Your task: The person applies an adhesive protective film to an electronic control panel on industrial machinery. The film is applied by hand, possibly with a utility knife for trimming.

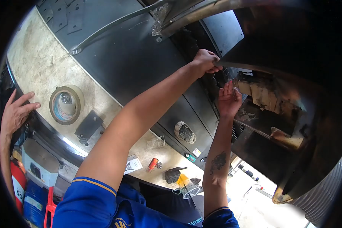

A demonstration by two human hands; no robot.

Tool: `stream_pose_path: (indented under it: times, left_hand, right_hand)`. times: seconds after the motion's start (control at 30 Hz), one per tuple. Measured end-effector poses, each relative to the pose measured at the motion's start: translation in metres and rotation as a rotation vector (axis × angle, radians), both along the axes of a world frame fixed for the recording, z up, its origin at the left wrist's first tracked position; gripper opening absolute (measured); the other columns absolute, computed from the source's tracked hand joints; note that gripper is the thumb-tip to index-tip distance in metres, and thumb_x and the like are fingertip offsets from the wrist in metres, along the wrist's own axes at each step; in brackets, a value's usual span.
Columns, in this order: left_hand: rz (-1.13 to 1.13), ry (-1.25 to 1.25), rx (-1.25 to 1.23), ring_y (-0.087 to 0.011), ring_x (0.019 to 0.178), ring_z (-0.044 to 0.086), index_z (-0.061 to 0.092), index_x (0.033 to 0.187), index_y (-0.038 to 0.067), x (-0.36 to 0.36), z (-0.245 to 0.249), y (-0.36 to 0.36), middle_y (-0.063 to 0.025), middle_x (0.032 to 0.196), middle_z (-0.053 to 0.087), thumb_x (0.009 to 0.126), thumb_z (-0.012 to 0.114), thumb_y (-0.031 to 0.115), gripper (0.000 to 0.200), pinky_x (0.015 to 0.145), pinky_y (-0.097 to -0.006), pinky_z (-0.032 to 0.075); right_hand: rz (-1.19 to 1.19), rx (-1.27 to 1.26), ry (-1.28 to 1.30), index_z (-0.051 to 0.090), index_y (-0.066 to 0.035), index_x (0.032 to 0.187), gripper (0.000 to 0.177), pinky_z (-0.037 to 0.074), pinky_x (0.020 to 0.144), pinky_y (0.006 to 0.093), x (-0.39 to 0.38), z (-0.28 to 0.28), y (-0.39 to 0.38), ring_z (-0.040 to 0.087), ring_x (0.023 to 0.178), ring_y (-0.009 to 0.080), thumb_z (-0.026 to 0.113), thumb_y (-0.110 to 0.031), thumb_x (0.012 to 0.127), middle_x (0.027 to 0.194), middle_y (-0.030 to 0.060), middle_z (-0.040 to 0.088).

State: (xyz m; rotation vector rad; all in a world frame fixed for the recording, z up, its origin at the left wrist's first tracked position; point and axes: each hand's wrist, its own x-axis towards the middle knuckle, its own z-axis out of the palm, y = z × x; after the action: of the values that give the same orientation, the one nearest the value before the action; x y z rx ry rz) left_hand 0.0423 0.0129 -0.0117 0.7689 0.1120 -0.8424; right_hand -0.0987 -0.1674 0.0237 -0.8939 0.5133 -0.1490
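My left hand (207,61) reaches up to the lower edge of a dark curved metal part (250,65), its fingers curled and pinched at that edge. What lies between the fingers is too small to make out. Below and to the right, my right hand (230,99) is raised with the palm showing and the fingers up, beside the opening of a dark machine. Its fingertips are near some thin wires and a brownish, worn block (260,95) inside the opening. A small shiny bit shows at the fingertips, too small to name.
A tape roll (67,104), a dark metal plate (89,124), a red lighter-like item (152,165) and a plastic cup (189,189) lie on the worktop (30,64). Another person's hand (17,112) rests at the left edge. A ribbed hose (323,193) hangs lower right.
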Motion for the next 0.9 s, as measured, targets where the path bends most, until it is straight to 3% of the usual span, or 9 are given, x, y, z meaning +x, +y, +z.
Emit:
stream_pose_path:
  times: [0.37,0.43,0.5,0.57,0.63,0.77,0.9]
  left_hand:
    - [-0.015,0.004,0.009,-0.0098,0.059,0.065,0.064,0.089,0.004,-0.001,0.002,0.001,-0.0075,0.076,0.069,0.087,0.063,0.013,0.01,0.053,-0.0219,0.053]
    - [0.042,0.09,-0.032,-0.0143,0.052,0.063,0.067,0.085,-0.001,-0.003,0.005,0.001,-0.0123,0.073,0.068,0.087,0.057,0.006,0.013,0.045,-0.0246,0.051]
    - [0.031,0.102,-0.041,-0.0143,0.053,0.063,0.067,0.086,-0.002,-0.004,0.004,0.002,-0.0121,0.073,0.068,0.087,0.057,0.007,0.013,0.046,-0.025,0.052]
    - [0.022,0.114,-0.048,-0.0142,0.053,0.062,0.068,0.087,-0.002,-0.004,0.0,0.002,-0.012,0.074,0.068,0.088,0.057,0.007,0.014,0.047,-0.0254,0.052]
    - [-0.044,0.056,-0.022,-0.0109,0.061,0.064,0.066,0.091,0.003,-0.004,-0.002,0.002,-0.0071,0.078,0.069,0.089,0.059,0.015,0.014,0.057,-0.0246,0.055]
    - [-0.032,0.116,-0.05,-0.0114,0.063,0.063,0.066,0.09,0.003,-0.003,-0.001,0.002,-0.0074,0.079,0.068,0.088,0.06,0.015,0.014,0.058,-0.0251,0.055]
    - [-0.031,0.174,-0.084,-0.0119,0.063,0.062,0.067,0.087,0.002,0.001,0.002,0.004,-0.007,0.079,0.067,0.087,0.063,0.015,0.013,0.058,-0.0264,0.055]
  right_hand:
    - [-0.011,-0.006,-0.042,0.061,-0.011,0.101,0.023,0.043,0.093,0.0376,-0.003,0.002,0.006,0.055,0.116,0.0221,0.047,-0.025,0.089,0.123,0.0127,0.06]
    - [0.013,0.028,-0.084,0.06,-0.01,0.104,0.025,0.042,0.093,0.038,-0.004,0.005,0.013,0.054,0.117,0.0227,0.047,-0.026,0.089,0.124,0.0135,0.059]
    - [0.038,0.062,-0.123,0.059,-0.01,0.106,0.027,0.042,0.094,0.0385,-0.004,0.007,0.018,0.054,0.117,0.0233,0.047,-0.028,0.09,0.125,0.0143,0.058]
    - [0.022,0.064,-0.158,0.054,-0.01,0.116,0.036,0.042,0.094,0.039,-0.004,0.007,0.02,0.053,0.119,0.024,0.046,-0.034,0.09,0.127,0.0159,0.057]
    - [0.009,0.074,-0.162,0.05,-0.009,0.121,0.042,0.041,0.094,0.039,-0.003,0.006,0.023,0.053,0.118,0.0246,0.046,-0.037,0.09,0.127,0.0169,0.056]
    - [-0.032,0.182,-0.176,0.038,-0.004,0.133,0.062,0.041,0.093,0.0389,-0.003,0.007,0.029,0.055,0.115,0.0274,0.047,-0.045,0.088,0.128,0.0199,0.055]
    - [-0.036,0.248,-0.185,0.035,0.0,0.135,0.069,0.042,0.093,0.0391,-0.003,0.008,0.031,0.055,0.112,0.0297,0.048,-0.048,0.087,0.13,0.0217,0.053]
